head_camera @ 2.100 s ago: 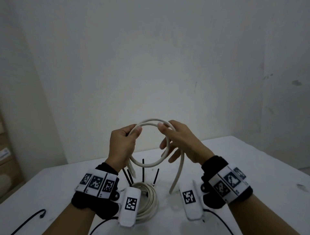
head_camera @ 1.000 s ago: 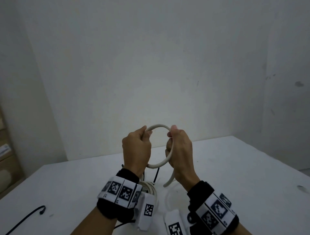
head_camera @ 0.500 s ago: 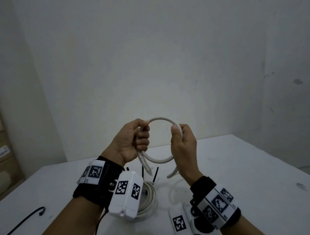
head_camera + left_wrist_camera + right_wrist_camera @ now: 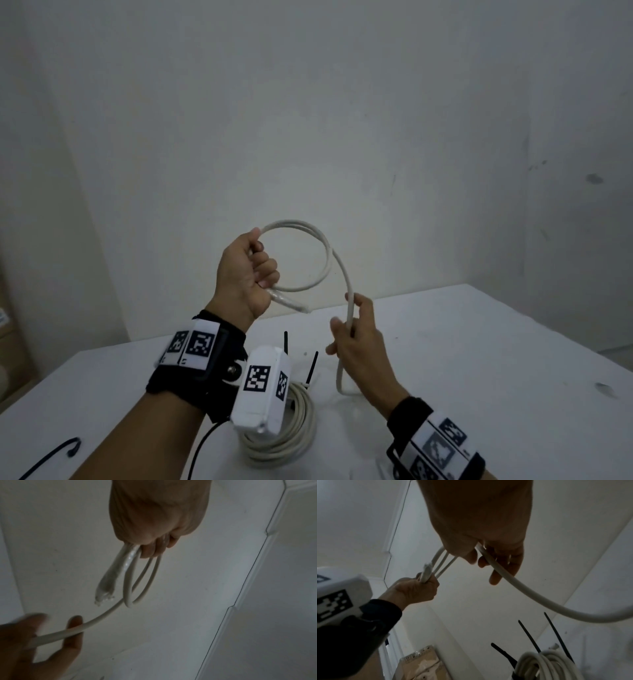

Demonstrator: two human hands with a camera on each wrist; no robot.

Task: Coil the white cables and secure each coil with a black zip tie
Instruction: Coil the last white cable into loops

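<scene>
A: Centre of the head view, left hand (image 4: 247,274) fists round the white cable (image 4: 318,253) loops, plug end poking out below. Right hand (image 4: 356,337) pinches the free run loosely.

B: Feed each turn to matching size. Jacket looks smooth, round, springy.

A: Finished coil (image 4: 284,442) lower centre, zip ties (image 4: 529,637) standing up.

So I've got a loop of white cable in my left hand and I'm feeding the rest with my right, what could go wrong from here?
1. The left hand grips the loops at only one spot; the white cable looks springy, so they could splay if that grip eases.
2. The connector end pokes free below that fist and may snag the next turn.
3. The right hand holds the tail loosely; it could slip and drop onto the tied coil and its black zip ties.
</scene>
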